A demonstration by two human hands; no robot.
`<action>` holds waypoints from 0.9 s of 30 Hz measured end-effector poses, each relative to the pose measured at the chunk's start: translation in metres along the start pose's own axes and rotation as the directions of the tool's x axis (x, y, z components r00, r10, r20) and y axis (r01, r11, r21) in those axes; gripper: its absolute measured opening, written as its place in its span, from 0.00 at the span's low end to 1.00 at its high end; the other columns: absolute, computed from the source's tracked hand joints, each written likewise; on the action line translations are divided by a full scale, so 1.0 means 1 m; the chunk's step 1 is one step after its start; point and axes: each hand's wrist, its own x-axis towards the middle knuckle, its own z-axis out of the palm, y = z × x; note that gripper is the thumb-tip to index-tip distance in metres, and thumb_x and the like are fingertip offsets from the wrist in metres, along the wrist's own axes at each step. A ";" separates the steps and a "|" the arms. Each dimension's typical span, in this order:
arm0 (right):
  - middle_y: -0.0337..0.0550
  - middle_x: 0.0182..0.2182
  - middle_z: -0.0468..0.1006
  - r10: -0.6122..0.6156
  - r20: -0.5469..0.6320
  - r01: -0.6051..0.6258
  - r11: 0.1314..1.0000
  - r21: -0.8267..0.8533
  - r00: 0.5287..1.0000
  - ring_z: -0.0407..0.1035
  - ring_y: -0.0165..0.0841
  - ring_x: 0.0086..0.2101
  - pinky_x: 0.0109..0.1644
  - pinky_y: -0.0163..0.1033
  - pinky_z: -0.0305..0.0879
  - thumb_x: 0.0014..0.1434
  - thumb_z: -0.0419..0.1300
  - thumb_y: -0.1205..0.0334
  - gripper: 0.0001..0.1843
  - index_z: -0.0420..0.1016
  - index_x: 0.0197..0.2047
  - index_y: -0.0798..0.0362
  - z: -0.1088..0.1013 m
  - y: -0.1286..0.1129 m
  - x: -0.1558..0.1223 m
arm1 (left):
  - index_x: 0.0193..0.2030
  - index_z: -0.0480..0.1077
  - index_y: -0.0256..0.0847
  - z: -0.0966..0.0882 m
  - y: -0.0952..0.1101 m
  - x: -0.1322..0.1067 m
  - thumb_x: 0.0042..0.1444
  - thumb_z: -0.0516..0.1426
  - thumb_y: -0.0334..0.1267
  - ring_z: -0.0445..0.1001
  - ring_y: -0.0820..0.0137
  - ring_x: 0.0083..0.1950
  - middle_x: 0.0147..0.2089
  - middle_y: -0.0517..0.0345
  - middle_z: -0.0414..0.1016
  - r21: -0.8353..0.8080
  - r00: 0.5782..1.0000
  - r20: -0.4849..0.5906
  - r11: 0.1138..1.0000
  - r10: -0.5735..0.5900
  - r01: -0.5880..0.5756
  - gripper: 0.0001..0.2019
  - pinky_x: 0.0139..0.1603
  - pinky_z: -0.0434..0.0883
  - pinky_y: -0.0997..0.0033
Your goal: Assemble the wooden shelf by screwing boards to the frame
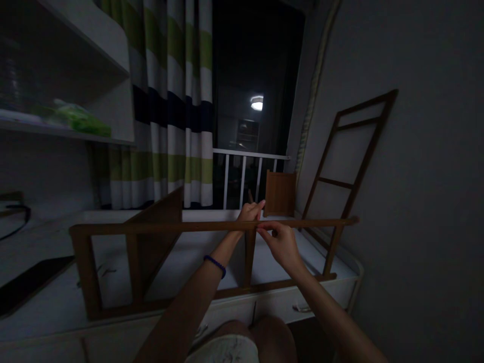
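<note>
Wooden frame [248, 252] stands on long edge across white tabletop [189, 262]; may tip near or far if hands push unevenly. Dim light may make fingers slip beside middle crossbar [248, 267]. Left hand [249, 212], beyond top rail [212, 226], curled near thin stick [250, 195]; cannot tell if clamped. Right hand [282, 243]: thumb, fingertips close together at top rail; grip unclear.

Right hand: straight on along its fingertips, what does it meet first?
The brown wooden ladder-shaped frame, at its top rail beside the middle crosspiece. The right hand looks right up against it, perhaps touching; depth is unclear.
</note>
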 end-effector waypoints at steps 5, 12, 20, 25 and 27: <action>0.38 0.25 0.76 0.013 0.001 -0.013 1.000 0.005 1.000 0.64 0.28 0.21 0.26 0.33 0.57 0.48 0.57 0.62 0.06 0.74 0.29 0.53 0.001 0.002 0.001 | 0.06 0.55 0.41 -0.001 -0.002 -0.001 0.47 0.48 0.59 0.57 0.77 0.18 0.10 0.64 0.52 0.009 1.000 -0.019 1.000 -0.010 0.010 0.29 0.26 0.59 0.73; 0.39 0.24 0.76 0.030 -0.010 -0.030 1.000 -0.005 0.999 0.64 0.29 0.22 0.27 0.33 0.56 0.48 0.58 0.60 0.06 0.73 0.27 0.53 0.002 0.003 0.003 | 0.07 0.58 0.40 -0.006 -0.003 0.001 0.46 0.49 0.60 0.61 0.75 0.20 0.10 0.63 0.56 0.054 0.998 0.064 0.999 -0.001 -0.003 0.28 0.35 0.63 0.70; 0.41 0.24 0.76 0.039 0.003 -0.039 0.999 0.026 0.999 0.67 0.31 0.24 0.28 0.34 0.57 0.48 0.57 0.58 0.08 0.73 0.27 0.53 0.002 0.008 0.002 | 0.06 0.61 0.40 -0.010 0.002 0.001 0.48 0.50 0.57 0.64 0.76 0.21 0.11 0.62 0.60 0.091 0.989 0.148 0.995 0.028 -0.042 0.28 0.52 0.56 0.65; 0.41 0.23 0.75 0.040 0.012 -0.041 0.998 0.056 0.999 0.68 0.31 0.25 0.29 0.34 0.58 0.49 0.56 0.60 0.07 0.72 0.26 0.54 0.004 0.009 0.000 | 0.06 0.61 0.40 -0.010 0.000 0.002 0.47 0.50 0.58 0.63 0.75 0.21 0.10 0.62 0.59 0.095 0.985 0.170 0.994 0.039 -0.056 0.28 0.49 0.59 0.65; 0.40 0.22 0.75 0.042 0.015 -0.043 0.996 0.073 0.999 0.68 0.31 0.25 0.29 0.33 0.59 0.50 0.55 0.60 0.07 0.72 0.27 0.54 0.006 0.010 -0.002 | 0.06 0.61 0.40 -0.010 0.000 0.002 0.45 0.51 0.58 0.63 0.75 0.21 0.10 0.63 0.59 0.096 0.982 0.183 0.993 0.046 -0.064 0.27 0.49 0.59 0.65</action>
